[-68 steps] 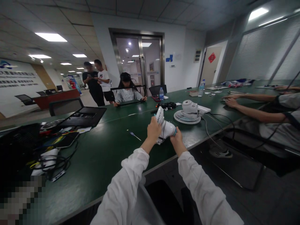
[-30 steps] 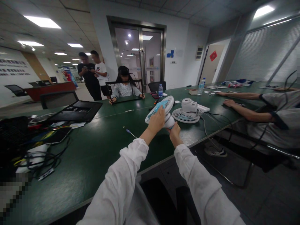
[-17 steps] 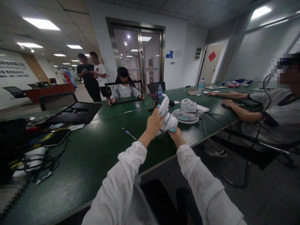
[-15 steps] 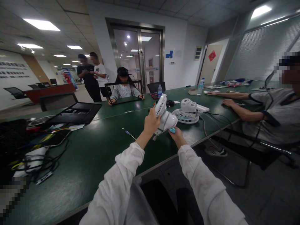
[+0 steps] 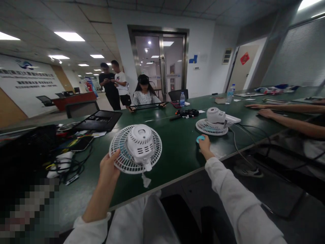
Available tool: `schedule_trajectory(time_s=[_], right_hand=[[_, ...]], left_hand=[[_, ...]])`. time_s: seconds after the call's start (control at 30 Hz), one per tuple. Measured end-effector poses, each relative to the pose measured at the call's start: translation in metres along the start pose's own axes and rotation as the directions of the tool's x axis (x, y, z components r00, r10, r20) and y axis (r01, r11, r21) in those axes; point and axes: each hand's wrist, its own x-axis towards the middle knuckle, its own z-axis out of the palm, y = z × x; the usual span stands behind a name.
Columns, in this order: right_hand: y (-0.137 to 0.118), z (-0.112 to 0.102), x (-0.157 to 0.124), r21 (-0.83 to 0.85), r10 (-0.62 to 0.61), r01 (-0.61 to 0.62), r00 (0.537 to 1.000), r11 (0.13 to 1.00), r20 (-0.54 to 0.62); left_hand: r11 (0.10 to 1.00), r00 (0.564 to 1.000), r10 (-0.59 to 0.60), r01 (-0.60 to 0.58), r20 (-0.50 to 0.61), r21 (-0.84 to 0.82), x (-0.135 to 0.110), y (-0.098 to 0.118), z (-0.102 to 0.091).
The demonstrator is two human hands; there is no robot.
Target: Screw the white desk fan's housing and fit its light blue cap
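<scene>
Left hand [image 5: 109, 166] grips the fan [image 5: 141, 144] by its edge, just left of the frame's centre, back upward, probably to steady it; right of centre, the right hand [image 5: 205, 145] pinches a blue piece [image 5: 199, 139], apparently keeping it apart.

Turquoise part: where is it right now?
In the head view, right of centre: the turquoise part is between the fingers of the right hand, just nearside of the farther white fan.
</scene>
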Motion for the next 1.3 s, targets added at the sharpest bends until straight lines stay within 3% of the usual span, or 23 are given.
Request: schedule_trajectory(time_s=[0.1,0.2,0.3,0.37,0.43,0.47,0.53,0.57,0.67,0.83,0.97,1.13,1.3], right_hand=[[-0.003,-0.004,0.001,-0.195,-0.064,0.061,0.998,0.979,-0.010],[-0.006,-0.003,0.000,-0.340,-0.100,0.093,0.995,0.936,-0.005],[-0.007,0.000,-0.002,-0.450,-0.139,0.125,0.990,0.884,0.003],[-0.006,0.001,-0.004,-0.504,-0.180,0.171,0.983,0.846,0.032],[-0.004,0.003,-0.006,-0.544,-0.228,0.233,0.971,0.806,0.078],[-0.003,0.004,-0.007,-0.557,-0.252,0.267,0.962,0.786,0.106],[0.000,0.007,-0.009,-0.575,-0.295,0.337,0.940,0.745,0.169],[0.002,0.008,-0.009,-0.581,-0.312,0.370,0.928,0.725,0.202],[0.008,0.011,-0.008,-0.599,-0.338,0.443,0.897,0.667,0.286],[0.013,0.011,-0.002,-0.643,-0.344,0.476,0.879,0.600,0.329],[0.013,0.009,0.001,-0.664,-0.356,0.469,0.881,0.582,0.311],[0.015,0.009,0.004,-0.708,-0.361,0.383,0.913,0.594,0.192],[0.017,0.005,0.006,-0.722,-0.365,0.305,0.928,0.621,0.078]], left_hand=[[0.981,0.977,-0.188,0.191,-0.101,0.016,0.004,0.002,-0.044],[0.941,0.937,-0.307,0.325,-0.165,0.095,0.012,-0.001,-0.073],[0.894,0.945,-0.312,0.328,-0.099,0.305,0.023,-0.001,-0.089],[0.850,0.969,-0.243,0.237,-0.051,0.471,0.031,0.003,-0.100],[0.742,0.999,-0.027,0.048,-0.041,0.668,0.035,0.005,-0.114],[0.633,0.991,0.134,-0.064,-0.027,0.771,0.035,0.005,-0.122],[0.376,0.916,0.395,-0.232,0.072,0.897,0.032,0.001,-0.141],[0.305,0.894,0.434,-0.261,0.110,0.916,0.028,-0.003,-0.150],[0.245,0.906,0.398,-0.257,0.145,0.935,0.015,-0.015,-0.170],[0.087,0.911,0.313,-0.311,0.270,0.947,0.002,-0.023,-0.171],[-0.017,0.904,0.298,-0.316,0.306,0.949,0.000,-0.022,-0.165],[-0.096,0.910,0.271,-0.298,0.313,0.950,-0.002,-0.022,-0.164],[-0.114,0.918,0.276,-0.262,0.284,0.958,-0.004,-0.022,-0.164]])
